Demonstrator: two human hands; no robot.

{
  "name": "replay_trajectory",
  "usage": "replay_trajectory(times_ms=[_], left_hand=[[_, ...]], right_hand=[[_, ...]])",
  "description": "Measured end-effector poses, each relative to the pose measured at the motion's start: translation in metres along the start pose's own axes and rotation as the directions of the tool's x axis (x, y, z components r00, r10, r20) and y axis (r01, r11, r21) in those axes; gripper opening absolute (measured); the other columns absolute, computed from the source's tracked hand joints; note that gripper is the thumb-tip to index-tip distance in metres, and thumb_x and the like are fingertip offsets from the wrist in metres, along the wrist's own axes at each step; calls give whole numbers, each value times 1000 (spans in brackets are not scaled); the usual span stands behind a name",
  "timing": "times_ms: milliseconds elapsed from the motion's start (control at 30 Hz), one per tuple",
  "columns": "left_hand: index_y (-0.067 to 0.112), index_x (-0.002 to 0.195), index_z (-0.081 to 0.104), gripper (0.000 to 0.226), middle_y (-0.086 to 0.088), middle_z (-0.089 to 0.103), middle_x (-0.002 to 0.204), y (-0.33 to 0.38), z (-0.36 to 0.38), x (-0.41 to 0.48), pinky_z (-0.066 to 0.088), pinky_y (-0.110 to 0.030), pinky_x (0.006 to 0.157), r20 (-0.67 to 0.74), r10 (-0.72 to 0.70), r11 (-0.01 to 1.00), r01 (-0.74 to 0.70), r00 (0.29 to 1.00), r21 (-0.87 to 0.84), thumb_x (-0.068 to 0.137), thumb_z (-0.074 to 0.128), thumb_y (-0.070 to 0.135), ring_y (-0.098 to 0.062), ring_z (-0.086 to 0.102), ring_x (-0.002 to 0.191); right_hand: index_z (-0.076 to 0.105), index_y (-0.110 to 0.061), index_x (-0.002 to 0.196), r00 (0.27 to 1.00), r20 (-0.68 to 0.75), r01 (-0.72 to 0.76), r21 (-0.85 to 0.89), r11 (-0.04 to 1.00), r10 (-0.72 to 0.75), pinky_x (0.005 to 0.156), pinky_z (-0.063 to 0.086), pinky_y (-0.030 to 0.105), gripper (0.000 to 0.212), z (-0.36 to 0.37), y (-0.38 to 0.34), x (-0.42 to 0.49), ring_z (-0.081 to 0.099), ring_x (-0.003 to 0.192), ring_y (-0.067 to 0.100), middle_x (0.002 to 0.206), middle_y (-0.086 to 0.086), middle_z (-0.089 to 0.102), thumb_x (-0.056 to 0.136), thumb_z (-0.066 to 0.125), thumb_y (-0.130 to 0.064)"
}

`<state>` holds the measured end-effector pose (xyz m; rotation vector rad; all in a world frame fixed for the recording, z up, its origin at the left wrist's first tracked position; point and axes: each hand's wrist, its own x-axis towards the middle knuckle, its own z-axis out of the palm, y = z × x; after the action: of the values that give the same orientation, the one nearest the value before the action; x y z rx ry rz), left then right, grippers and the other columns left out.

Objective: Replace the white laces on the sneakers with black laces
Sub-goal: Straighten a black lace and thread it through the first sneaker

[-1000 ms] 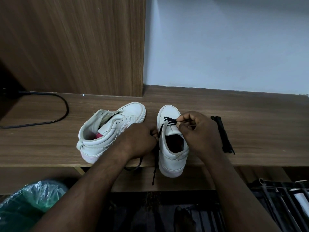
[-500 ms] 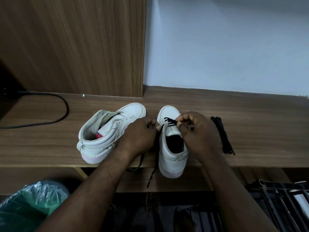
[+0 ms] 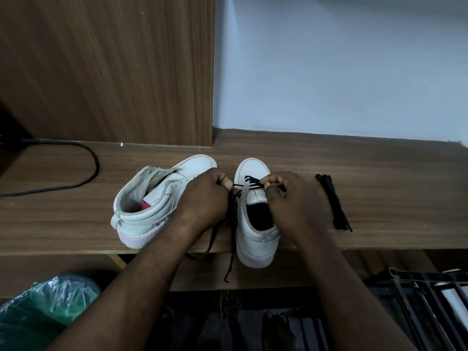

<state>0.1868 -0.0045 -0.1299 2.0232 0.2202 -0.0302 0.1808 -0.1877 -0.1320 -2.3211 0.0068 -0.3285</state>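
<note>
Two white sneakers stand on the wooden shelf (image 3: 379,173). The left sneaker (image 3: 152,203) has no lace and leans to the left. The right sneaker (image 3: 255,231) points away from me, with a black lace (image 3: 249,182) threaded through its front eyelets. My left hand (image 3: 202,196) pinches the lace at the shoe's left side, and loose ends trail down over the shelf edge. My right hand (image 3: 291,198) pinches the lace at the right eyelets, over the tongue. A second black lace (image 3: 333,202) lies bundled to the right.
A black cable (image 3: 76,158) curves across the shelf at the left. A wood panel (image 3: 114,72) rises behind the left sneaker, beside a pale wall (image 3: 342,67). Below the shelf are a green plastic bag (image 3: 43,307) and a dark rack (image 3: 425,300).
My left hand has moved up and forward along the right sneaker's left side to the front eyelets, drawing the black lace with it. The right hand stays at the eyelets.
</note>
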Motion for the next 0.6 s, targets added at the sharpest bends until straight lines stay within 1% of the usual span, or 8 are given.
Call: replay_trajectory(times_ms=[133,200,300,400,433,500,567,600], left_hand=[[23,78,61,23,19,56,49,3,-5,-1,40,-24,54,41,-16,1000,17,999,-20,100,59,22,-5,50,49],[23,79,61,22,16,60,55,6,-5,-4,43,-29,60,65,13,1000,-12,998,-21,100,59,21,-10,53,54],[23,82,62,18,11,66,71,9,-2,-8,51,-35,67,25,113,990,-115,993,85,99,61,22,-17,62,69],[28,80,64,16,15,68,70,11,-3,-8,47,-30,64,-33,164,983,-161,986,89,96,65,23,-9,63,68],[28,82,64,15,14,70,72,12,-3,-7,46,-28,64,-35,155,988,-154,987,28,96,66,21,-7,65,69],[24,90,65,14,5,74,72,16,-6,-6,49,-24,66,6,85,966,-81,996,-245,97,68,12,-6,69,68],[15,95,64,12,0,74,69,20,-6,-8,55,-27,71,70,39,876,0,997,-482,97,66,4,-11,69,68],[12,97,64,10,-2,74,69,22,-6,-9,56,-32,77,82,35,847,14,996,-531,97,66,2,-16,68,72]], right_hand=[[75,-30,109,999,31,21,-12,1000,-20,73,43,11,23,-2,-2,-1,63,94,0,111,-15,69,95,61,-18],[75,-29,113,997,65,49,-6,999,-49,78,42,9,29,-3,-3,-2,62,100,1,116,-14,68,96,58,-14],[75,-27,117,990,98,97,4,995,-96,86,41,9,35,-6,-5,-1,60,109,1,119,-14,68,97,54,-8],[76,-24,115,988,95,117,12,993,-118,94,49,23,35,-7,-5,-1,60,112,5,118,-13,69,96,53,-6],[77,-24,115,989,92,115,7,993,-115,95,50,26,34,-8,-5,-1,60,112,7,118,-13,69,96,54,-7],[77,-24,114,990,95,105,-7,994,-104,94,52,29,33,-8,-4,-1,60,112,8,118,-13,68,97,54,-8],[77,-25,114,990,102,95,-15,995,-93,92,51,28,33,-8,-4,-1,60,112,8,117,-13,67,97,54,-9],[77,-26,114,991,102,90,-21,996,-87,90,50,25,33,-8,-5,-1,60,112,8,117,-13,67,97,54,-10]])
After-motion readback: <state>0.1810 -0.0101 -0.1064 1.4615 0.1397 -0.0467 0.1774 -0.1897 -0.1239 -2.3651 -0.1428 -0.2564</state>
